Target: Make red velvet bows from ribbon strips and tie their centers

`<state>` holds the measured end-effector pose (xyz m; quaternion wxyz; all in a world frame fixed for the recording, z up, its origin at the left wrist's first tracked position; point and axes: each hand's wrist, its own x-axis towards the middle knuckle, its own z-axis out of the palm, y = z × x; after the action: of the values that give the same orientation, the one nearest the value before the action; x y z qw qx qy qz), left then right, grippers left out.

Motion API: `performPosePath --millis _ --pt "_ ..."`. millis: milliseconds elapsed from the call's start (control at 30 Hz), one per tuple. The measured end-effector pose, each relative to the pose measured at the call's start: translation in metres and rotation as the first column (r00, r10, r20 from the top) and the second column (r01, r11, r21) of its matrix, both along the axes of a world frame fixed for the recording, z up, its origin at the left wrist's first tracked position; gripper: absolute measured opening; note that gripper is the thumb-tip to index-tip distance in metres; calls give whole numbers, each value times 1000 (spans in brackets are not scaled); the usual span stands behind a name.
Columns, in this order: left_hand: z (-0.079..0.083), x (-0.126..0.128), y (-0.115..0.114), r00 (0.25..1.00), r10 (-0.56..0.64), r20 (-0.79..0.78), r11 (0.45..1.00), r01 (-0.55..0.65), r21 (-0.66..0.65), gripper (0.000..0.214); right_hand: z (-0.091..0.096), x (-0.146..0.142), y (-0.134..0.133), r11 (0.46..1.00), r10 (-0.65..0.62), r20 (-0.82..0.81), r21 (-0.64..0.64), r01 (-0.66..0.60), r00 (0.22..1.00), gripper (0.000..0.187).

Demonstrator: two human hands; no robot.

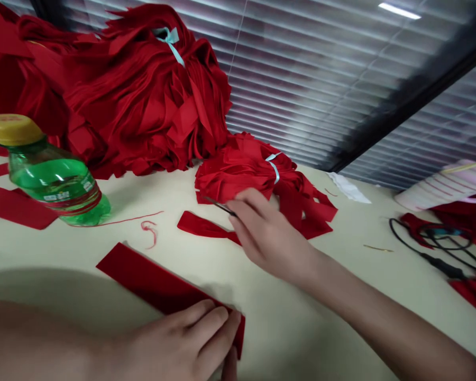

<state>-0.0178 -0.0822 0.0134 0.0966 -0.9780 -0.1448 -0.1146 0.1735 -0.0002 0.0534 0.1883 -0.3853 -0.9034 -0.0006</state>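
Cut off by the lower edge of the view, the left hand (182, 338) closed on the end of a red felt strip (150, 280), fingers lying on top, thumb barely visible and hard to make out. Strip flat and matte on a cream table (285, 323), long axis slanting from upper left down to lower right, one end under the fingers.

Right hand (265, 233) raised just above the table and clenched around a thin dark tool (221, 206), most of it hidden by the fingers, exact kind unclear, tip angled up and left. Just beneath those fingers, a second felt strip (202, 226), tapering out of sight.

Beyond, a ragged bundle of red felt (246, 174) tied with pale blue ribbon (273, 166), a larger red felt heap (143, 95) behind, and to the left, a green plastic bottle (51, 180) with a yellow cap, tilted and cut off by the left edge.
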Motion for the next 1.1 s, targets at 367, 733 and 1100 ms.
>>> performPosePath --millis 367,733,1100 --pt "-4 -1 -8 998 1 -69 999 -5 -50 27 -51 68 -116 1000 -20 -113 1 20 993 27" --pt "-6 -1 -5 999 6 -42 1000 -7 -25 35 -46 57 -111 999 -12 -163 -37 6 987 15" --pt "-19 -9 -9 997 -37 -70 998 33 -59 48 -47 57 -114 986 50 -170 -147 -76 984 16"
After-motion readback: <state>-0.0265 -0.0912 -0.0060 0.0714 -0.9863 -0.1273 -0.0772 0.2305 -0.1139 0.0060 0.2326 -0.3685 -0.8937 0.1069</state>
